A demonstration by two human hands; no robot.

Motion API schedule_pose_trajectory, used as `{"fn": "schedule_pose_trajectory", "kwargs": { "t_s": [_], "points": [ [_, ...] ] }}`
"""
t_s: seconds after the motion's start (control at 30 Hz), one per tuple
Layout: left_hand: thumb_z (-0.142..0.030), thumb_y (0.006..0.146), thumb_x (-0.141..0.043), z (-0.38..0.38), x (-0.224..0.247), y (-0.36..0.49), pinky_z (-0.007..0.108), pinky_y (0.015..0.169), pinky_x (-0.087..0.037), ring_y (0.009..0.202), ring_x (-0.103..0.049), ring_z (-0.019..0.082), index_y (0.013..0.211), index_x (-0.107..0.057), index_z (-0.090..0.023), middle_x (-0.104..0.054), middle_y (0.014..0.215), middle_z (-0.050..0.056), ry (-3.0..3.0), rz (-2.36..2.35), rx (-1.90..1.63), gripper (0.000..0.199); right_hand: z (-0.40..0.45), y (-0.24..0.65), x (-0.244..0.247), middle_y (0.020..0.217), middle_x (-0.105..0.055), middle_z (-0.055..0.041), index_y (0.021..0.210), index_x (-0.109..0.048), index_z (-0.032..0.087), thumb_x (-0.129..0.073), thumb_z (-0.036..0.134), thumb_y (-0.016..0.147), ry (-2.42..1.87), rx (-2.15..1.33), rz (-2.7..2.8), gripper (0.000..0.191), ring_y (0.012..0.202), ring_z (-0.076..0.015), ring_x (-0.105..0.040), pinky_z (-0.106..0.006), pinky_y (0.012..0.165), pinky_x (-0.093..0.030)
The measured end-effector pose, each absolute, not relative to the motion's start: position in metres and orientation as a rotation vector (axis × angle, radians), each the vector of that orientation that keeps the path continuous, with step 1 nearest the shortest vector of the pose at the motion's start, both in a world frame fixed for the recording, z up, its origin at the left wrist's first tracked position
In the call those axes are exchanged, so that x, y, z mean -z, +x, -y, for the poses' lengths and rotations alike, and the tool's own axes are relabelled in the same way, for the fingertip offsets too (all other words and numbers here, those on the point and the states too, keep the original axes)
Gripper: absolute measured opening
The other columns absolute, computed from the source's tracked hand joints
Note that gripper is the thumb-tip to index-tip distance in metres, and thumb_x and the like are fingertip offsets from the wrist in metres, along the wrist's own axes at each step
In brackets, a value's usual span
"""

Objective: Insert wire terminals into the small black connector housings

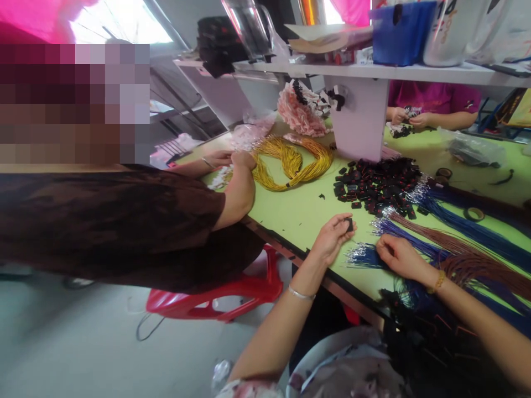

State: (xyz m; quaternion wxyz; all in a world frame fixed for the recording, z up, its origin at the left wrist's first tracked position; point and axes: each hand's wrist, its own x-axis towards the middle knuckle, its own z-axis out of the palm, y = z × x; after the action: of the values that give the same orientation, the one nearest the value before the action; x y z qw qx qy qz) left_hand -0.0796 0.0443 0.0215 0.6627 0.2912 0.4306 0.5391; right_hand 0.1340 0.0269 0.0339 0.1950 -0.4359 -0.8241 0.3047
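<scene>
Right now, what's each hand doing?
Left hand: closed on a small black connector.
Right hand: fingers curled on the blue wires.

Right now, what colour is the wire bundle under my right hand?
Blue wires with silvery tips, under the right hand; the head view shows it.

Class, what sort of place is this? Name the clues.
Probably a small wire-harness assembly workshop: bundles of blue wires and yellow wires, a pile of black connectors, and several people working at a shared green table.
</scene>
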Motion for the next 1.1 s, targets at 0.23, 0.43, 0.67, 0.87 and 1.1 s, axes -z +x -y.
{"fn": "schedule_pose_trajectory", "kwargs": {
  "t_s": [0.23, 0.43, 0.67, 0.87, 1.1],
  "points": [
    [-0.017, 0.073, -0.071, -0.012, -0.018, -0.055, 0.022, 0.075, -0.050, 0.079, -0.062, 0.012, 0.101, -0.060, -0.013, -0.064, 0.083, 0.005, 0.506, -0.790, -1.135, 0.030, -0.024, 0.126, -0.038, 0.061, -0.046, 0.0036, 0.072, -0.052, 0.018, -0.050, 0.024, 0.084, -1.082, -1.090, 1.959, 0.013, 0.056, -0.0094, -0.040, -0.021, 0.052, -0.032],
    [-0.013, 0.075, -0.067, -0.005, -0.014, -0.043, 0.025, 0.080, -0.049, 0.082, -0.062, 0.013, 0.100, -0.061, -0.012, -0.064, 0.089, 0.007, 0.426, -0.702, -1.084, 0.026, -0.021, 0.130, -0.034, 0.060, -0.044, 0.0035, 0.069, -0.051, 0.018, -0.053, 0.019, 0.079, -1.056, -0.874, 1.992, 0.011, 0.054, -0.0090, -0.038, -0.021, 0.051, -0.031],
    [-0.012, 0.076, -0.065, -0.005, -0.010, -0.041, 0.023, 0.075, -0.048, 0.078, -0.062, 0.011, 0.100, -0.062, -0.011, -0.064, 0.089, 0.008, 0.409, -0.690, -1.048, 0.024, -0.019, 0.131, -0.032, 0.065, -0.050, 0.0009, 0.070, -0.051, 0.019, -0.053, 0.016, 0.079, -0.986, -0.686, 2.092, 0.010, 0.058, -0.0104, -0.043, -0.023, 0.054, -0.033],
    [-0.014, 0.074, -0.068, -0.003, -0.008, -0.043, 0.022, 0.071, -0.047, 0.074, -0.062, 0.011, 0.099, -0.062, -0.010, -0.065, 0.086, 0.007, 0.426, -0.685, -1.032, 0.026, -0.018, 0.130, -0.031, 0.065, -0.051, 0.0004, 0.070, -0.051, 0.019, -0.052, 0.013, 0.078, -0.930, -0.598, 2.160, 0.010, 0.059, -0.0110, -0.045, -0.023, 0.054, -0.033],
    [-0.019, 0.069, -0.074, -0.003, -0.007, -0.044, 0.022, 0.068, -0.046, 0.068, -0.060, 0.010, 0.097, -0.063, -0.010, -0.064, 0.081, 0.005, 0.454, -0.720, -1.007, 0.031, -0.019, 0.131, -0.032, 0.066, -0.052, 0.0004, 0.074, -0.052, 0.019, -0.052, 0.012, 0.078, -0.863, -0.535, 2.246, 0.008, 0.060, -0.0113, -0.045, -0.023, 0.055, -0.033]
  ]
}}
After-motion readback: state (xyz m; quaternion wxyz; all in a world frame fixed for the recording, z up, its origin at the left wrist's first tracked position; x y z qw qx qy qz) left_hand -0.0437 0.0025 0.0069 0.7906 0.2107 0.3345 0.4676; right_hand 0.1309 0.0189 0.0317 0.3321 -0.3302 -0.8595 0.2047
